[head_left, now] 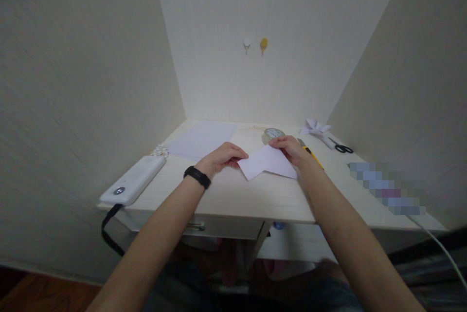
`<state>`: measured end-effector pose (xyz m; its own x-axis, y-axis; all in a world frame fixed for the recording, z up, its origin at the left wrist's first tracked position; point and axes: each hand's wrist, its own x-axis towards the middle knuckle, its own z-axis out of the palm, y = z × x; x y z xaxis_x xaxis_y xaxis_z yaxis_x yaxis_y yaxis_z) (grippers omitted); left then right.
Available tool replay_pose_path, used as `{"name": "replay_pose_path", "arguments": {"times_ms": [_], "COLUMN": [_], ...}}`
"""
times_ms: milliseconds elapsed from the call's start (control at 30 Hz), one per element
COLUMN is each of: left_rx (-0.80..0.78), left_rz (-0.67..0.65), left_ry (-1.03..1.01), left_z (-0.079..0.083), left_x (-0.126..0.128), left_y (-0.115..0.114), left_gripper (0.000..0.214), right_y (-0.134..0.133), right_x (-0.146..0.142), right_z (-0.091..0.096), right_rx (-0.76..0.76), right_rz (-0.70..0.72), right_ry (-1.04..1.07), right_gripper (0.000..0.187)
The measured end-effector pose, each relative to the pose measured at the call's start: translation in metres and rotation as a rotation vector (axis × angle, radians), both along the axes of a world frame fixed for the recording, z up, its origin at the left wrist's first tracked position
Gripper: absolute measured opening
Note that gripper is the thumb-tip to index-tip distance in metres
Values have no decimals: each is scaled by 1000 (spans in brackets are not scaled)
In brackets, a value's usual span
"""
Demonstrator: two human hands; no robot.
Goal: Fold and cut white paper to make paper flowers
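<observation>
Your left hand (226, 156) pinches the paper (268, 162); your right hand (291, 149) grips it, hiding part, with room before the counter's (233, 200) front edge.

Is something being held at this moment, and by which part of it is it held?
Yes, a white folded paper: the left hand pinches its left end, and the right hand holds its upper right edge.

Seemingly a home: white desk (226, 200) with drawer (229, 228) (2 wall hooks (263, 43) above).
</observation>
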<state>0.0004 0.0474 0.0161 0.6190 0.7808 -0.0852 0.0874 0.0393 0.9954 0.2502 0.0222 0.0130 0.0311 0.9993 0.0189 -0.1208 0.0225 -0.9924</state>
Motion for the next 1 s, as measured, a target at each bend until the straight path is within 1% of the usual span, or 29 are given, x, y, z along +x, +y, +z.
{"name": "replay_pose_path", "arguments": {"times_ms": [167, 300, 433, 533, 600, 667, 800, 900, 1000], "left_rx": [-50, -95, -152, -173, -184, -185, -59, 8, 44], "left_rz": [25, 69, 188, 254, 224, 149, -16, -65, -134], "left_ry": [21, -57, -166, -237, -219, -153, -36, 35, 113], "left_z": [5, 13, 18, 15, 12, 9, 6, 6, 5], "left_x": [-4, -13, -22, -21, -15, -9, -2, -3, -4], "left_y": [2, 6, 14, 18, 17, 12, 1, -3, -2], "left_gripper": [9, 8, 8, 12, 19, 26, 24, 26, 27], "right_y": [6, 6, 4, 2, -1, -5, -11, -11, -10], "right_x": [14, 15, 14, 8, -2, -15, -37, -37, -29], "right_z": [-3, -3, -1, 0, 1, 2, 1, -1, -1], "right_rx": [-19, -41, -42, -45, -57, -63, -48, -30, -50], "right_rz": [-70, -76, -139, -137, -99, -48, 45, 122, 303], "right_ry": [6, 77, 169, 124, 64, 21, -44, -73, -117], "right_gripper": [19, 16, 16, 17, 18, 19, 22, 20, 19]}}
